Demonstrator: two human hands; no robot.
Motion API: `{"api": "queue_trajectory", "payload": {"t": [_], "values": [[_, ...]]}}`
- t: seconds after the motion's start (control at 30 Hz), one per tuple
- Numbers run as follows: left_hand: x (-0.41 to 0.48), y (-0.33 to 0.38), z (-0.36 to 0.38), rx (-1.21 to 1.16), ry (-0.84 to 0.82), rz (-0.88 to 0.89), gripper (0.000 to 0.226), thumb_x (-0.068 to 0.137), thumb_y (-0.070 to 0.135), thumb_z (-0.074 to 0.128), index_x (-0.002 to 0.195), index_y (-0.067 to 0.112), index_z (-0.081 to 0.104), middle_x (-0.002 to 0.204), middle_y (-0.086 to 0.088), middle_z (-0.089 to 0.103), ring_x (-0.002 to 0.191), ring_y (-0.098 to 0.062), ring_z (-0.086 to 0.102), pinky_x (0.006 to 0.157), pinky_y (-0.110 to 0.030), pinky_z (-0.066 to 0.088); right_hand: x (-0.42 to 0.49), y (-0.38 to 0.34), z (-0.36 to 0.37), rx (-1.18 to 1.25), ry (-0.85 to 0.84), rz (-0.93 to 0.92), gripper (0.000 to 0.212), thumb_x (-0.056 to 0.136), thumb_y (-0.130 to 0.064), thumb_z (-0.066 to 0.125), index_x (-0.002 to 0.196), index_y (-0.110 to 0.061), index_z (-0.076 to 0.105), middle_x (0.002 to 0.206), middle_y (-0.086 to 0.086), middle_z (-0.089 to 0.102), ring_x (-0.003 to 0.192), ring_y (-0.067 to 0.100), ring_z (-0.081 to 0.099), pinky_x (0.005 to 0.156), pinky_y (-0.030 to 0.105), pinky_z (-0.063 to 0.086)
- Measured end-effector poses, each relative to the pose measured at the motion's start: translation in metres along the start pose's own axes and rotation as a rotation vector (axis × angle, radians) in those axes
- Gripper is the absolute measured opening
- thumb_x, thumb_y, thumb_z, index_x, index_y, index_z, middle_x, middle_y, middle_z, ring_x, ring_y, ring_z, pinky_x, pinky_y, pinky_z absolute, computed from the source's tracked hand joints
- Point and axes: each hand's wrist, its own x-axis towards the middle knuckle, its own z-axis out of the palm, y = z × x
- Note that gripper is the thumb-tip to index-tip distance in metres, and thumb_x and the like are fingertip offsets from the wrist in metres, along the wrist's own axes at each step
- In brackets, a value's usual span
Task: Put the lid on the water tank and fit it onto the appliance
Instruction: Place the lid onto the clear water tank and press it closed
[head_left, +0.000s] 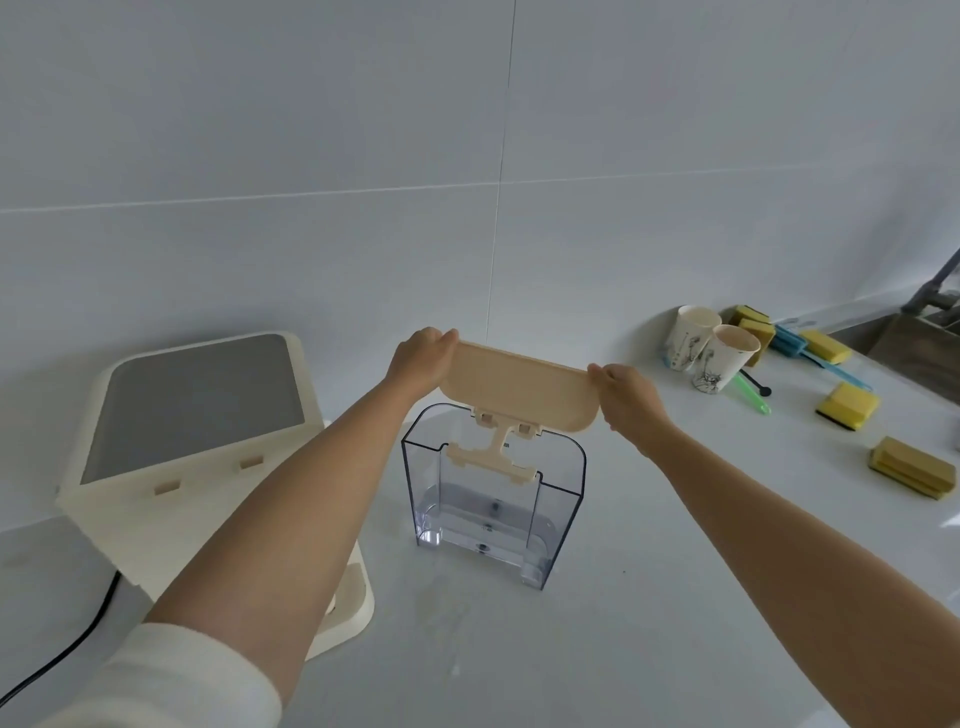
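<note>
— Sleeve nearest; what do the hands grasp?
— Left hand (423, 358) and right hand (631, 397) clasp the lid (519, 387) by its ends, above the water tank (493, 493), beside the appliance (192, 415).

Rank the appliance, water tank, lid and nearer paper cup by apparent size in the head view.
1. appliance
2. water tank
3. lid, held above the tank, so nearer the camera; its gap to the tank is unsure
4. paper cup

Legible text: none. Paper cups (711, 349), right of centre, carry dark printed motifs, no readable lettering. Appliance (197, 447), at left, shows no label or brand.
</note>
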Motion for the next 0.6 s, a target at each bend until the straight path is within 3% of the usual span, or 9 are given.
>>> {"api": "queue_trajectory", "payload": {"t": [0.07,0.17,0.43,0.53,0.6], "values": [[-0.003,-0.002,-0.003,-0.016,0.013,0.005,0.028,0.092,0.029,0.031,0.074,0.010,0.040,0.077,-0.006,0.043,0.082,-0.024,0.039,0.064,-0.032,0.029,-0.002,-0.001,-0.001,-0.032,0.009,-0.041,0.043,0.092,-0.031,0.034,0.053,-0.013,0.028,0.056,0.004,0.036,0.056,0.023,0.035,0.054,0.031,0.026],[-0.008,-0.006,-0.008,-0.056,0.043,0.013,0.024,0.091,0.027,0.033,0.075,0.010,0.039,0.083,-0.011,0.042,0.078,-0.023,0.036,0.057,-0.031,0.026,-0.007,-0.003,-0.004,-0.100,0.026,-0.112,0.045,0.092,-0.031,0.035,0.052,-0.014,0.024,0.054,0.004,0.030,0.053,0.021,0.029,0.051,0.032,0.019],[-0.031,-0.024,-0.009,-0.163,0.086,0.006,0.016,0.089,0.030,0.037,0.080,0.017,0.041,0.086,-0.007,0.042,0.080,-0.018,0.038,0.062,-0.032,0.026,-0.035,-0.002,-0.005,-0.255,0.052,-0.252,0.044,0.092,-0.032,0.033,0.052,-0.014,0.030,0.058,0.007,0.039,0.064,0.028,0.039,0.049,0.031,0.022],[-0.043,-0.031,-0.007,-0.192,0.118,0.008,0.018,0.089,0.029,0.038,0.082,0.016,0.048,0.087,-0.006,0.048,0.083,-0.020,0.045,0.070,-0.032,0.030,-0.050,0.002,-0.005,-0.437,0.036,-0.388,0.041,0.094,-0.030,0.029,0.056,-0.016,0.031,0.063,0.003,0.041,0.068,0.029,0.044,0.050,0.031,0.026],[-0.053,-0.034,-0.004,-0.197,0.148,0.013,0.019,0.090,0.026,0.039,0.082,0.014,0.052,0.087,-0.007,0.051,0.085,-0.021,0.047,0.065,-0.030,0.033,-0.059,0.007,-0.003,-0.507,0.019,-0.487,0.038,0.095,-0.031,0.026,0.063,-0.013,0.037,0.067,0.003,0.043,0.066,0.027,0.044,0.052,0.030,0.027]]}}
